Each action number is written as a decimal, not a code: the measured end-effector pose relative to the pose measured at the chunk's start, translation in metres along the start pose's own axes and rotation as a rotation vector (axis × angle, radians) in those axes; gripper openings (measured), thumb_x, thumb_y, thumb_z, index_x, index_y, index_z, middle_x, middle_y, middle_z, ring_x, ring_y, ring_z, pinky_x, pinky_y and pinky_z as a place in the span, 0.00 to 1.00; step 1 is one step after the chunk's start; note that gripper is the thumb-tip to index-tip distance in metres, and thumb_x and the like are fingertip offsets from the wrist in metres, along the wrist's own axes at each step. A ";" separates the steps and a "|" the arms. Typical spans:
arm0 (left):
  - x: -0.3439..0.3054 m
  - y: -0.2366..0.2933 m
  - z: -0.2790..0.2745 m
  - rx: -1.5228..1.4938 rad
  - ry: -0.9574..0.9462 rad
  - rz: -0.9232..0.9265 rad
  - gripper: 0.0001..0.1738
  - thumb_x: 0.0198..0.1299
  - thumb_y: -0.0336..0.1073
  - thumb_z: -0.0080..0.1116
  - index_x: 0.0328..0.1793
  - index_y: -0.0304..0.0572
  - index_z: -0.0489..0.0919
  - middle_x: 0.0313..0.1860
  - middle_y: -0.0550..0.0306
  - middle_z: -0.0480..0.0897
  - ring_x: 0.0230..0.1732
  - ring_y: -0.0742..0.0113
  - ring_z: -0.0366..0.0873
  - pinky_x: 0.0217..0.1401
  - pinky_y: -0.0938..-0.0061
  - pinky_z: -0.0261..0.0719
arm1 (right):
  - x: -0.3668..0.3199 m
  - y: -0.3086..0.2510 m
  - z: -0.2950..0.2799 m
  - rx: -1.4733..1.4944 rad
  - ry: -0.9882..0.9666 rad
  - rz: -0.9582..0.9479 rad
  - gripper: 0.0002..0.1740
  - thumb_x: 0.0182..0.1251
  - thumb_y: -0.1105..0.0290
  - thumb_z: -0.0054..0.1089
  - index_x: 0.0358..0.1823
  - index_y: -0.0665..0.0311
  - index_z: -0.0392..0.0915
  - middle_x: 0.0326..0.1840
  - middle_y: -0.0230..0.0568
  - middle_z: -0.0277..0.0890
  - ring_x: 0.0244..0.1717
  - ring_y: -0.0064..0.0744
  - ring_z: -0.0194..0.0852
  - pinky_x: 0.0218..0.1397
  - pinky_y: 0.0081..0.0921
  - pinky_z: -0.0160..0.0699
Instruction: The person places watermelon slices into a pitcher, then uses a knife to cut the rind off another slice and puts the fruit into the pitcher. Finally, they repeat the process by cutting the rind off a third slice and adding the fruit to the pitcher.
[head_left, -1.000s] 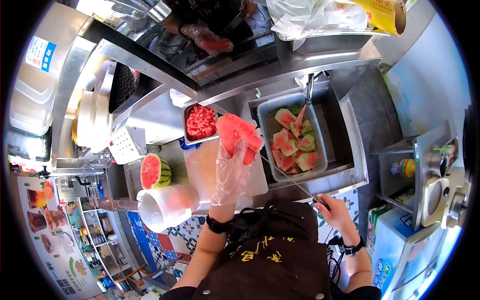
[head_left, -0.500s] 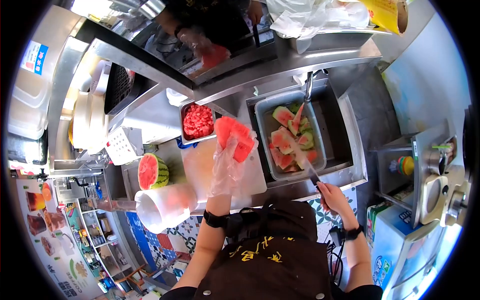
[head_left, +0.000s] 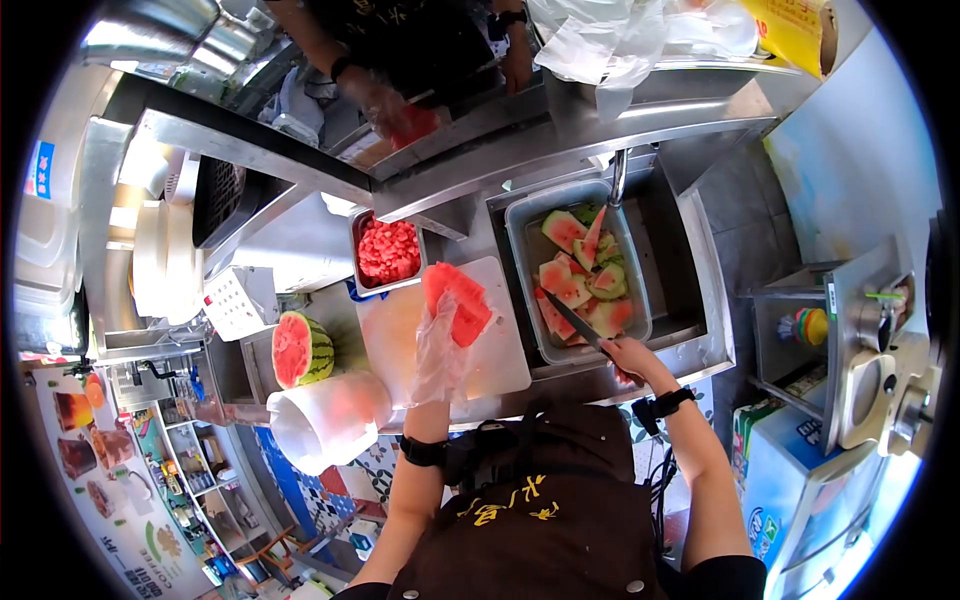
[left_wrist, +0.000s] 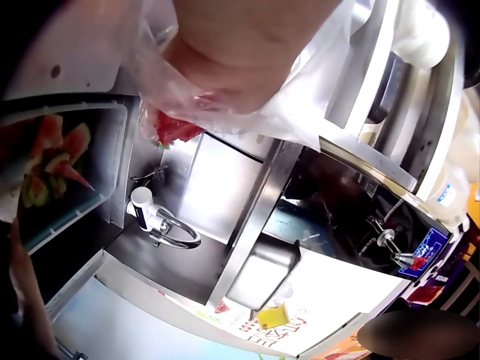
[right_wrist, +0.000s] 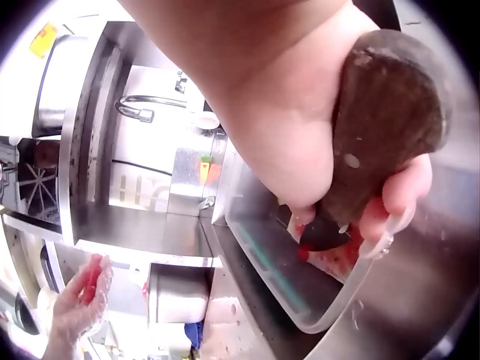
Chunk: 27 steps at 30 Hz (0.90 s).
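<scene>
My left hand (head_left: 440, 355), in a clear plastic glove, holds a peeled piece of red watermelon (head_left: 470, 303) over the white cutting board (head_left: 508, 335). The left wrist view shows the piece's red edge (left_wrist: 176, 127) below the glove. My bare right hand (head_left: 636, 362) grips a knife (head_left: 574, 322) by its dark handle (right_wrist: 386, 112). Its blade points forward and left, over the clear plastic bin (head_left: 524, 232) in the sink. Inside the bin lie watermelon rinds (head_left: 606, 282) and pale red offcuts; the blade overlaps them in the head view.
A metal pan (head_left: 357, 262) of diced watermelon stands behind the board. To the left are a cut watermelon (head_left: 303, 348) and a white plastic bucket (head_left: 330, 425). The faucet (head_left: 617, 180) hangs over the bin's far edge; a steel shelf (head_left: 560, 145) runs along the back.
My right hand has swung the knife forward and left, so the blade lies lower over the rinds. The left hand has drawn slightly back toward me with the watermelon piece.
</scene>
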<state>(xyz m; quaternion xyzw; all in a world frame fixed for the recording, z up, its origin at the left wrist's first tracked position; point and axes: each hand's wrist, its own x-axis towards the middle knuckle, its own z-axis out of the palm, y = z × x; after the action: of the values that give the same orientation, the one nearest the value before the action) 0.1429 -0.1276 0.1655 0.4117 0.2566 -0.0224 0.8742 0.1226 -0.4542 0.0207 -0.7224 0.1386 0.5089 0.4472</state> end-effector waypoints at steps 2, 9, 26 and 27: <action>0.003 -0.002 -0.002 0.021 -0.006 -0.003 0.25 0.70 0.39 0.59 0.70 0.43 0.68 0.58 0.48 0.79 0.58 0.49 0.79 0.61 0.43 0.80 | 0.010 0.001 -0.003 -0.023 -0.018 0.006 0.33 0.77 0.45 0.46 0.27 0.70 0.73 0.13 0.43 0.72 0.12 0.36 0.74 0.15 0.32 0.74; 0.009 -0.005 -0.001 0.032 0.025 -0.024 0.27 0.69 0.40 0.61 0.70 0.43 0.68 0.57 0.47 0.79 0.57 0.48 0.80 0.60 0.44 0.82 | -0.001 -0.011 -0.011 -0.040 -0.090 0.060 0.32 0.77 0.45 0.46 0.28 0.70 0.74 0.14 0.41 0.72 0.12 0.34 0.74 0.15 0.31 0.74; -0.010 0.003 0.010 0.038 0.029 -0.114 0.27 0.71 0.37 0.58 0.72 0.39 0.64 0.61 0.51 0.75 0.62 0.54 0.76 0.66 0.58 0.78 | 0.097 -0.013 0.049 -0.956 0.868 -0.557 0.17 0.61 0.65 0.61 0.48 0.67 0.72 0.51 0.54 0.74 0.55 0.54 0.75 0.52 0.45 0.78; -0.013 0.004 0.012 0.032 0.042 -0.106 0.26 0.72 0.37 0.57 0.72 0.38 0.64 0.61 0.50 0.75 0.62 0.54 0.76 0.66 0.58 0.78 | 0.116 -0.022 0.058 -1.023 0.840 -0.664 0.17 0.60 0.68 0.61 0.48 0.67 0.72 0.50 0.54 0.74 0.56 0.54 0.75 0.53 0.45 0.78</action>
<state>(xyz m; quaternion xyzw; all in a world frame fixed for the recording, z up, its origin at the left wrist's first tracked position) 0.1375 -0.1358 0.1813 0.4120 0.2959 -0.0644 0.8594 0.1527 -0.3665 -0.0724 -0.9783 -0.1821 0.0286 0.0943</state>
